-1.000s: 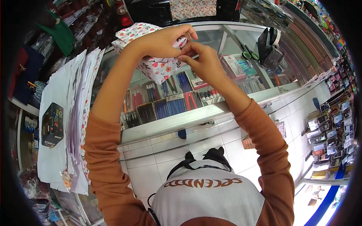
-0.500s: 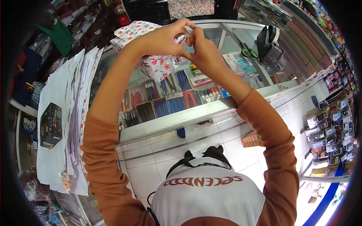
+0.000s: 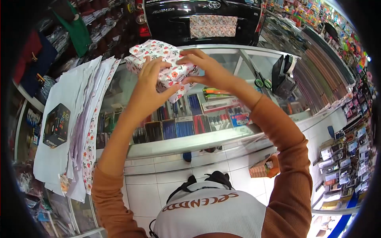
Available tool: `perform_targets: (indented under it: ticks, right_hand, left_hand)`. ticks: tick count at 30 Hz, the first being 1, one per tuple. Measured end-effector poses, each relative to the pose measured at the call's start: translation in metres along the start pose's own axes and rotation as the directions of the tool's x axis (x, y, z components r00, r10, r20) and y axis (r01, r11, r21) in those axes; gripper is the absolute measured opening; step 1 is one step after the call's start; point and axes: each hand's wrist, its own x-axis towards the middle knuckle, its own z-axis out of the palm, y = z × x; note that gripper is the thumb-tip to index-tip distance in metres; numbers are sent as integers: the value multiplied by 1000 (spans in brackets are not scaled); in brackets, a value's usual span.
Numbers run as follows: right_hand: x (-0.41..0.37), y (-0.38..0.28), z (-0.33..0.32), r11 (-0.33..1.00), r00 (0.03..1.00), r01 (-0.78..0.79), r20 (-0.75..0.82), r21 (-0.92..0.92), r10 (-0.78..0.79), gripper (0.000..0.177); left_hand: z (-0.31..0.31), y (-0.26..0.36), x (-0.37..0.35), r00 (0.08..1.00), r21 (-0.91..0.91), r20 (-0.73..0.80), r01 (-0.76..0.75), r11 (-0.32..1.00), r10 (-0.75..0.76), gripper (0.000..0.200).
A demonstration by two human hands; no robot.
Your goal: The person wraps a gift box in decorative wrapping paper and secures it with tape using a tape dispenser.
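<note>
A box wrapped in white floral gift paper rests on the glass counter, its loose paper end facing me. My left hand grips the near left side, with fingers over the top and thumb at the folded end. From the right, my right hand has its fingers on the top edge and its thumb against the end fold. The thumbs are close together at the paper flap, which hangs down in a point. The box's underside is hidden.
Scissors and a black tape dispenser stand right of the box. Paper sheets with a black cube-toy box lie left. Pens fill the glass display case. A black car is beyond the counter.
My hands have come apart from their pinch at the box's right end. The left hand has moved down onto the near side, its fingers spreading. The view has shifted, showing more of the car.
</note>
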Motion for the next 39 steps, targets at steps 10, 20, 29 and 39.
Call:
perform_targets:
  ticks: [10, 20, 29, 39]
  right_hand:
    - [2, -3, 17, 999, 998, -50, -30, 22, 51, 49]
    - [1, 4, -8, 988, 998, -59, -40, -146, 54, 40]
    - [-2, -56, -1, 965, 996, 20, 94, -262, 5, 37]
    - [1, -29, -30, 971, 981, -185, -89, -150, 173, 27]
  left_hand:
    - [16, 1, -3, 991, 105, -103, 94, 990, -84, 62]
    - [-15, -12, -1, 987, 257, 158, -31, 966, -10, 50]
    - [-45, -32, 15, 999, 278, 33, 22, 960, -32, 30]
    - [-66, -10, 29, 947, -379, 312, 198, 904, -76, 24]
